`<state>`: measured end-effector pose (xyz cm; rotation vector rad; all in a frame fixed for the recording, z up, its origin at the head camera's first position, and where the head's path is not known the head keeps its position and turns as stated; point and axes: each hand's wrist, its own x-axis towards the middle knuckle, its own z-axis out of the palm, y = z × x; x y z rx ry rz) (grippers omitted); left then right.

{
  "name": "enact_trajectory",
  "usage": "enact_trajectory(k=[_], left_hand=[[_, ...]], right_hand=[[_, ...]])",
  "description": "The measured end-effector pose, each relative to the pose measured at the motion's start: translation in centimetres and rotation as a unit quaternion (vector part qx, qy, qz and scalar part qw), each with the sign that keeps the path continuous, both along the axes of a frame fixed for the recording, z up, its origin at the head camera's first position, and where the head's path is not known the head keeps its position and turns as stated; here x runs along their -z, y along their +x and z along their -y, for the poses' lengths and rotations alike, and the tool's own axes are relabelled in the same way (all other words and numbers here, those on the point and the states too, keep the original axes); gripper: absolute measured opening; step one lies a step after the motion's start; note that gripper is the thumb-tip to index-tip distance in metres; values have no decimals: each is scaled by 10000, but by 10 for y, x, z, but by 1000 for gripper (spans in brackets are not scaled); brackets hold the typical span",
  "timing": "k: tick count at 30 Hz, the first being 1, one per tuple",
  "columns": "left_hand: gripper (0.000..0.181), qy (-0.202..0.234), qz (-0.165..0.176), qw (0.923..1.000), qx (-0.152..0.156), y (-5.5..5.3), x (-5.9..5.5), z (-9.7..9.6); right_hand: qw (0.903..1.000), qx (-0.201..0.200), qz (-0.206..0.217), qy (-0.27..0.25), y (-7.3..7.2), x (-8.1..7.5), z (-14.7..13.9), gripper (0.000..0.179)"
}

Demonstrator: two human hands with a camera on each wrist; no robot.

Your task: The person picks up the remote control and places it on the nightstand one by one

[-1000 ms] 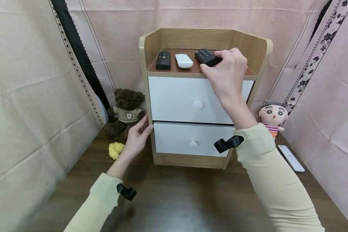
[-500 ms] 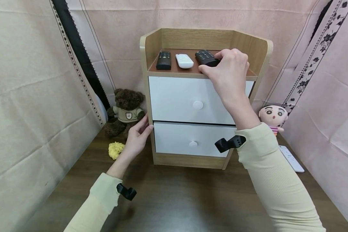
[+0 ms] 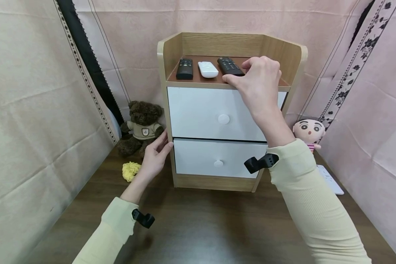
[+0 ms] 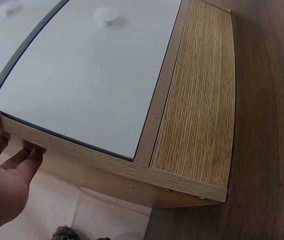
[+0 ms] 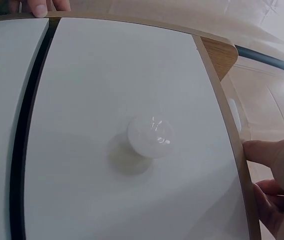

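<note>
The cabinet [image 3: 201,113] stood partly hidden behind the right forearm [image 3: 303,183]. The left hand [image 3: 155,157] rested relaxed fingers, their tips partly hidden in the head view, against its left edge. The right hand [image 3: 259,84] pinched the rightmost black remote [image 3: 229,66], near end partly covered, near the cabinet top's front edge.

Pale fabric [image 3: 366,128] hangs behind and beside a dark wood-grain surface [image 3: 201,227].

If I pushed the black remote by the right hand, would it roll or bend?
The black remote probably wouldn't roll, since it looks long and flattish. It would likely stay stiff: its edges look straight. It might slide, because the brown shelf looks smooth.
</note>
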<state>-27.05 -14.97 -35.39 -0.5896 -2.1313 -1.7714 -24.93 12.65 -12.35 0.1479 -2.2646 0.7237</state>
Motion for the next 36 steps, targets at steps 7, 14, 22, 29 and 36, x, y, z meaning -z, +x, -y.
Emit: enact_trajectory(k=[7, 14, 22, 29, 36], left_hand=[[56, 24, -11, 10000, 17, 1, -1, 0], [56, 38, -11, 10000, 30, 0, 0, 0], [56, 10, 38, 10000, 16, 1, -1, 1], [57, 67, 1, 10000, -4, 0, 0, 0], [57, 117, 30, 9999, 26, -1, 0, 0]], right_hand=[[9997, -202, 30, -139, 5, 0, -5, 47], [9968, -401, -403, -570, 16, 4, -21, 42], [9777, -767, -1242, -1507, 39, 15, -54, 38], [9702, -671, -1669, -1622, 56, 30, -100, 35], [9750, -285, -1544, -1573, 60, 62, -150, 36]])
